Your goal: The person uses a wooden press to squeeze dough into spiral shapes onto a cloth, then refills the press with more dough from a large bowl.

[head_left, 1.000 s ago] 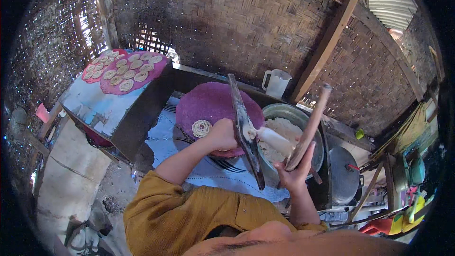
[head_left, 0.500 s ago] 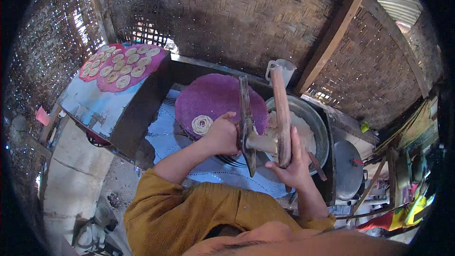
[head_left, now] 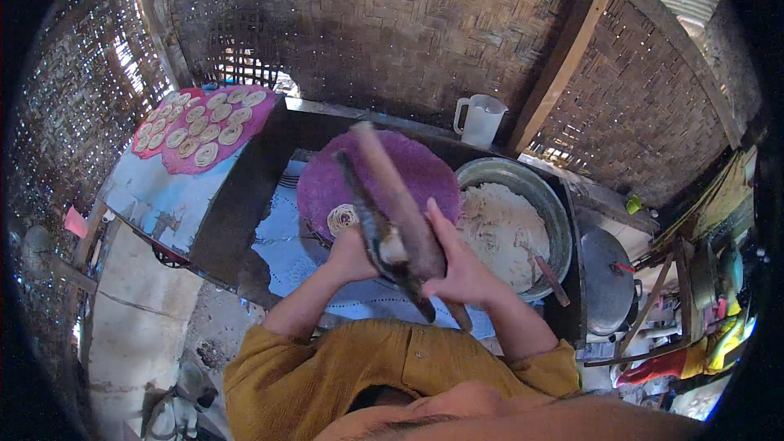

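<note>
Between my hands is a wooden hand press with two long handle bars, a dark one (head_left: 359, 192) on the left and a paler brown one (head_left: 396, 188) on the right. A short light-coloured cylinder shows between the bars. My left hand (head_left: 351, 256) grips the dark bar's side, its fingers partly hidden behind the wood. Around the paler bar's lower part is my right hand (head_left: 464, 265), thumb in front. Under the press lies a round purple mat (head_left: 327, 171) bearing one coil of pale dough strands (head_left: 341, 219) close to my left hand.
A metal basin (head_left: 563, 237) of pale crumbly dough (head_left: 502, 229) with a wooden-handled tool (head_left: 551, 280) stands at right. Behind it is a clear jug (head_left: 482, 121). At far left, a pink sheet (head_left: 204, 166) carries several dough coils. A lidded pot (head_left: 606, 282) sits at far right.
The press has swung so its upper ends lean left, and its two bars have come closer together. My right hand has moved left with it. The coil stays on the mat.
</note>
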Action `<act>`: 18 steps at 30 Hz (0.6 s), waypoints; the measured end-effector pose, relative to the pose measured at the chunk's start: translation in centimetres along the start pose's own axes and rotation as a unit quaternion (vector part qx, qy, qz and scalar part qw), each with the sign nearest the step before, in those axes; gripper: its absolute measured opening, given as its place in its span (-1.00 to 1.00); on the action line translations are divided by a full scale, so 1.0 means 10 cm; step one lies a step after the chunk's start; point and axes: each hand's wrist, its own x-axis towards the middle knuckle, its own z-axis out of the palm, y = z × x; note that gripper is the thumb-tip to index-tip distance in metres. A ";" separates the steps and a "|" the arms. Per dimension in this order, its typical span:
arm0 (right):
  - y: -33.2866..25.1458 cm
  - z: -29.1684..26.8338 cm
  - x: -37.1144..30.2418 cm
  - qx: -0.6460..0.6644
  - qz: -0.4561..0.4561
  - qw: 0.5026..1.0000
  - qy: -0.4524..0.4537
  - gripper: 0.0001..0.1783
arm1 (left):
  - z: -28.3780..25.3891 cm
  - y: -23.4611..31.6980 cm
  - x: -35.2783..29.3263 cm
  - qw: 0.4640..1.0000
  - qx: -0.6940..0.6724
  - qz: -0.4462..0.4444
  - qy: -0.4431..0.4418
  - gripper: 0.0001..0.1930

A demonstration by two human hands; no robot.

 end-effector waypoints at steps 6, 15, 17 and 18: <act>1.46 -0.06 0.05 0.107 0.374 0.894 0.222 -0.44 | -0.63 -0.45 -0.53 0.961 -0.203 -0.105 0.154 -0.35; 1.91 0.22 -0.20 0.299 0.459 0.821 0.159 -0.79 | -1.14 -0.59 -0.90 0.933 -0.275 -0.116 0.203 -0.38; 1.89 0.27 -0.29 0.284 0.462 0.823 0.172 -0.81 | -1.13 -0.58 -0.88 0.935 -0.280 -0.110 0.189 -0.38; 1.87 0.30 -0.38 0.325 0.450 0.809 0.194 -0.82 | -1.11 -0.58 -0.88 0.936 -0.282 -0.110 0.183 -0.38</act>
